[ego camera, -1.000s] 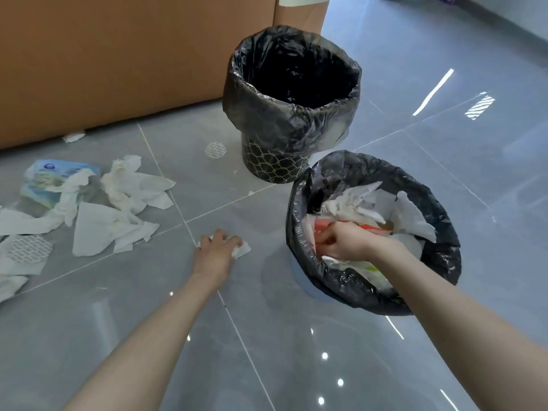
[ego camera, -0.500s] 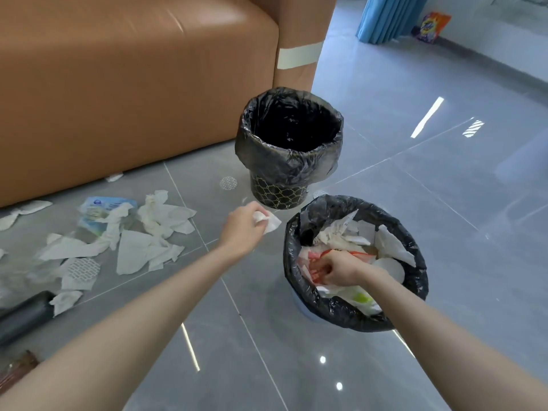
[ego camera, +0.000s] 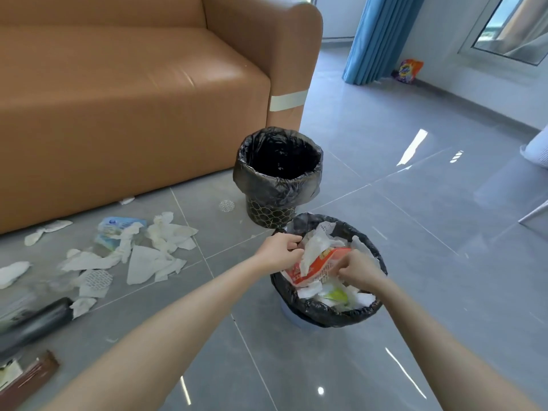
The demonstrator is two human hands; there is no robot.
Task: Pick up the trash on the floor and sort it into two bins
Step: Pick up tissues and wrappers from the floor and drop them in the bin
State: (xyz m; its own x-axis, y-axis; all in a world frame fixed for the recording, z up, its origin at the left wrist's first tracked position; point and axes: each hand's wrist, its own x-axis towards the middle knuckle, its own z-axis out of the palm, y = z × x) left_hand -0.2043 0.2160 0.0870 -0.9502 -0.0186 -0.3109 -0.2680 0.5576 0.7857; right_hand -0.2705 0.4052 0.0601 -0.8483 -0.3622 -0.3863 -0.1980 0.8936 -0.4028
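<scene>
R hand [ego camera: 360, 269] is pinching red wrapper [ego camera: 323, 262] atop near bin [ego camera: 326, 314], prob. packing it down as bin is overfilling; L hand [ego camera: 277, 250] is curling at rim, grip unclear.

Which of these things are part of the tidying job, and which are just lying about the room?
Part of the job: the near bin, the far bin, the red wrapper pinched by the right hand, the tissues and blue packet on the floor.
Just lying about: the sofa, the curtain, the detergent bag by the wall.
</scene>
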